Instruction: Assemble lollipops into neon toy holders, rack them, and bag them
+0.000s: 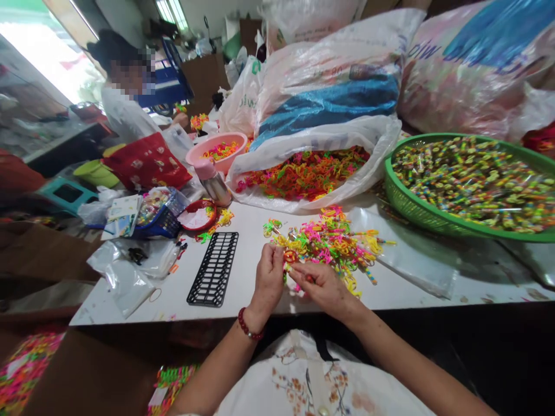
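My left hand [269, 276], with a red bead bracelet at the wrist, is closed in a pinch near the table's front edge. Close to its right, my right hand [323, 286] is also closed, its fingertips at small colourful plastic pieces between the hands. What exactly each hand pinches is too small to tell. Just beyond them lies a loose pile of pink, yellow, green and orange plastic pieces [333, 240] on the white table [255, 222]. A black slotted rack [213, 269] rests left of my left hand.
Behind the pile lies an open sack [381, 147] of orange and pink pieces. A green basket [416, 208] is at right, plastic bags [416, 266] before it. A pink bowl [193, 153], flask [214, 184], red basket [212, 219] and blue basket [167, 218] stand left. A person [125, 110] is farther back.
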Demonstrator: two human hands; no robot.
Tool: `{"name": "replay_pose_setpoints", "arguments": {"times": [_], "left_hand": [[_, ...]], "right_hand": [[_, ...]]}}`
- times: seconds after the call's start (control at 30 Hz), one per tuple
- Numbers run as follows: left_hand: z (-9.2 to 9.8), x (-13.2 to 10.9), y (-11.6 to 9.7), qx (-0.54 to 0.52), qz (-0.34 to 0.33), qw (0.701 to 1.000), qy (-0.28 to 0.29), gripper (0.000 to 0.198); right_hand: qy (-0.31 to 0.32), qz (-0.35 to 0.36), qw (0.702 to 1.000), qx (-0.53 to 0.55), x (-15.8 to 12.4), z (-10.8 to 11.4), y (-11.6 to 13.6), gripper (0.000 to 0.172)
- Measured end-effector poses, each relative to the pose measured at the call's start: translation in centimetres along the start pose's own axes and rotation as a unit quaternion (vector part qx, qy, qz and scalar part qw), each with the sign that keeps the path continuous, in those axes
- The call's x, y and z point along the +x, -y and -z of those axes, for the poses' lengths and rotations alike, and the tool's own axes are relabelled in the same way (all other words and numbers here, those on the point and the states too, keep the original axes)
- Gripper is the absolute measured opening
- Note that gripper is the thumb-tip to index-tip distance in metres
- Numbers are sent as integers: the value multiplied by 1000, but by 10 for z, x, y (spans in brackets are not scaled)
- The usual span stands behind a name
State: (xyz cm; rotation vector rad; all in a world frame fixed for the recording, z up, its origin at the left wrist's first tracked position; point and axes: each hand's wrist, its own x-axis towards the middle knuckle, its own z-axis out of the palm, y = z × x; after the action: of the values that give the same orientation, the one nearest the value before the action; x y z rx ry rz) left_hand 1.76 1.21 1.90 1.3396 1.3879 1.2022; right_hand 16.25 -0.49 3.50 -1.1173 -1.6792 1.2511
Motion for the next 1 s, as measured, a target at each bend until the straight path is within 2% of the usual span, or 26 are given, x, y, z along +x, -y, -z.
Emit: {"name": "replay_pose_setpoints", "arguments": {"times": [0.1,0.17,0.27,0.33,0.4,0.47,0.57,0.67,0.8,0.9,1.0], "left_hand": [[2,13,3,-18,-8,999,50,30],[4,34,5,-4,-25,997,67,32],[8,89,10,70,-39,997,17,30],[6,134,14,122,-31,992,-19,20],[1,177,18,141,-33,989,-29,7],[-7,212,22,138,-40,989,-33,15],[-17,242,27,112,-30,992,-50,24],[-17,253,30,56,-2,995,-81,18],[0,247,33,-67,49,990,-118,16],[20,226,32,-178,94,973,-116,19],[42,190,27,-268,135,950,-87,13]], "right_hand": [[-16,39,997,-66,6,9,0,44],[-50,56,989,-127,10,22,-4,40],[-147,72,956,-245,12,46,-14,28],[-194,75,932,-299,8,58,-21,29],[-184,64,930,-312,2,61,-27,29],[-149,55,941,-298,-6,59,-32,29],[-125,42,956,-264,-17,50,-36,29],[-117,8,968,-223,-25,47,-37,28],[-145,-66,974,-158,-29,48,-37,29],[-143,-73,981,-106,-25,44,-36,31],[-111,-56,990,-67,-17,34,-29,33]]}}
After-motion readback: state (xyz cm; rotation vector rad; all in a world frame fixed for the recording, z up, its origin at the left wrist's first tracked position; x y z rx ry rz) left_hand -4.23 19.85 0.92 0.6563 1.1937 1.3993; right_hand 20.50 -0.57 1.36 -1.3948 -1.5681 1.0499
